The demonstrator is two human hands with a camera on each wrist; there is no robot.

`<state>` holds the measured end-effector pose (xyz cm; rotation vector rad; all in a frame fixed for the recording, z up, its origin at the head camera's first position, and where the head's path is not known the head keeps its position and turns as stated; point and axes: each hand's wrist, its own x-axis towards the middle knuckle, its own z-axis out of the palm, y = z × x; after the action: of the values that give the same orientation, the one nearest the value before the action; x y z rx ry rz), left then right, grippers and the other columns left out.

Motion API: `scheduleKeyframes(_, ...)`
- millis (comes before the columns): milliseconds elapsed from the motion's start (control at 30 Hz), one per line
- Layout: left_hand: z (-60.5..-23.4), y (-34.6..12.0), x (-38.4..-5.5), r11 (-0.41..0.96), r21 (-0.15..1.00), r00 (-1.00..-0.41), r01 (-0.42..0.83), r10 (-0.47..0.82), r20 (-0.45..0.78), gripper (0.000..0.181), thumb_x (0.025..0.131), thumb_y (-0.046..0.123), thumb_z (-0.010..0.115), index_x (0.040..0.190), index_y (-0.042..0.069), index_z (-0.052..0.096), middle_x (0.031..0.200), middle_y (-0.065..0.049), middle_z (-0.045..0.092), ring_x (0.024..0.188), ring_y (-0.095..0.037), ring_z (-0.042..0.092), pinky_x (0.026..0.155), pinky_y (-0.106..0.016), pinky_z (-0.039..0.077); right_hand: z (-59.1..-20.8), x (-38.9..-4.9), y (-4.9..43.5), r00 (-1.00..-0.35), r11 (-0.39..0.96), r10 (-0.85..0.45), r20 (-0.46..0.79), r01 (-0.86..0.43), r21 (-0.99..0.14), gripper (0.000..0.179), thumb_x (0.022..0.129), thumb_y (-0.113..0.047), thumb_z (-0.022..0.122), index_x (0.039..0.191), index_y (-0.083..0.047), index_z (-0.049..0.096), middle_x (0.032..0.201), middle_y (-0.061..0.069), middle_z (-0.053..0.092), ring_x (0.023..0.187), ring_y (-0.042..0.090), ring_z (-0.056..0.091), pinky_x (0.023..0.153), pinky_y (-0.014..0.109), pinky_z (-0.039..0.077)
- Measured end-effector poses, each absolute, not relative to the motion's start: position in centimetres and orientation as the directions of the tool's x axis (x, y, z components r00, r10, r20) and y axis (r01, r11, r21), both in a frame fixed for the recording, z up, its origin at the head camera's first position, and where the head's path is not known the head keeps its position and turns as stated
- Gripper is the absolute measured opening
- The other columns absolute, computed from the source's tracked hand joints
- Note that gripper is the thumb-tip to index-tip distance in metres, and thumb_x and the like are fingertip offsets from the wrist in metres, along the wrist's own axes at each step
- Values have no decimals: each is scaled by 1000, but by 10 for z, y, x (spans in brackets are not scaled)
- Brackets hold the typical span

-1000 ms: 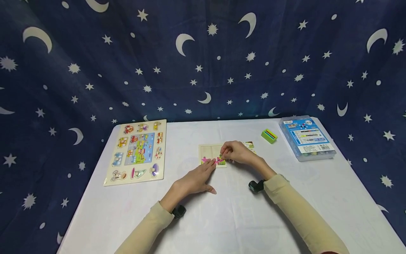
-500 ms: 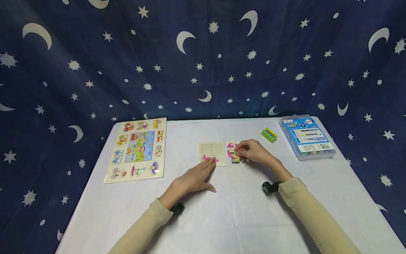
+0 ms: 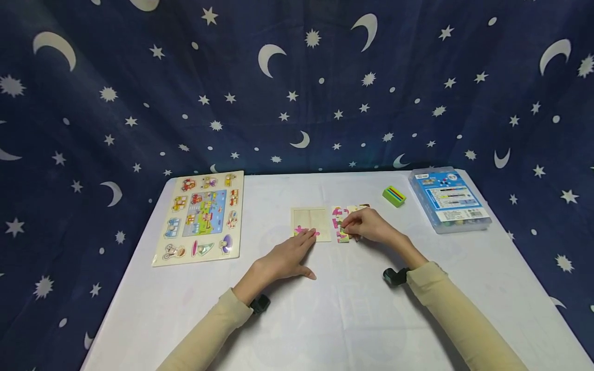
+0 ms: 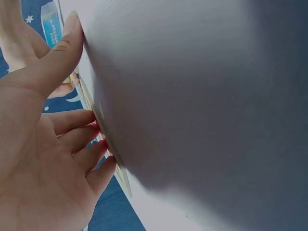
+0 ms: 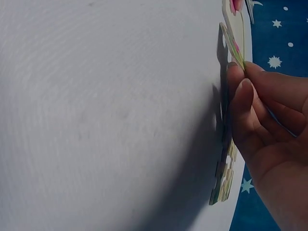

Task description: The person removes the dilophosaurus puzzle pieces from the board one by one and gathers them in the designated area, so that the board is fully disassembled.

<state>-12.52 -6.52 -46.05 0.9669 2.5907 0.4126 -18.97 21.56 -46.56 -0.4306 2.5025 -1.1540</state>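
Observation:
A shallow wooden puzzle tray [image 3: 308, 213] lies mid-table, with pink puzzle pieces [image 3: 299, 231] along its lower edge, partly under fingers. Straight fingers of my left hand [image 3: 285, 260] rest on that edge; the left wrist view shows its fingertips [image 4: 109, 166] against the tray, thumb spread away. To the right of the tray, my right hand [image 3: 373, 226] pinches a pink-and-green puzzle piece [image 5: 232, 44] between thumb and fingers, tilted above the table in the right wrist view. Several loose puzzle pieces [image 3: 337, 211] lie around and partly beneath this hand.
A large wooden vehicle puzzle board [image 3: 204, 219] lies at the left. Behind the right hand is a green block with coloured stripes [image 3: 394, 196]. A clear plastic case with a blue label [image 3: 447, 201] sits at the far right. A starry curtain [image 3: 297, 103] hangs behind the table.
My right hand has moved right from over the tray to the loose pieces, taking the pink-and-green piece out of the tray's lower right corner. The left hand has stayed in place.

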Motion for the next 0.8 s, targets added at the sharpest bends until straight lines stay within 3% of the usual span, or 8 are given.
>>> scheduleKeyframes(533, -461, -73, -125, 728, 394, -712, 561, 667, -219, 103, 88, 49, 78, 163, 2, 25, 172, -13, 19, 159, -30, 18, 126, -46, 29, -463, -191, 204, -901, 658, -406, -154, -171, -733, 9, 92, -4, 74, 100, -1, 78, 82, 6, 71, 64, 15, 59, 57, 22, 51)
scheduleKeyframes(800, -461, -83, -128, 772, 385, -749, 505, 614, -249, 103, 88, 52, 76, 163, 5, 24, 173, -8, 16, 160, -25, 14, 126, -45, 28, -467, -195, 183, -886, 637, -457, -80, -263, -724, 11, 92, -11, 76, 100, -4, 79, 87, 3, 74, 67, 9, 59, 60, 23, 49)
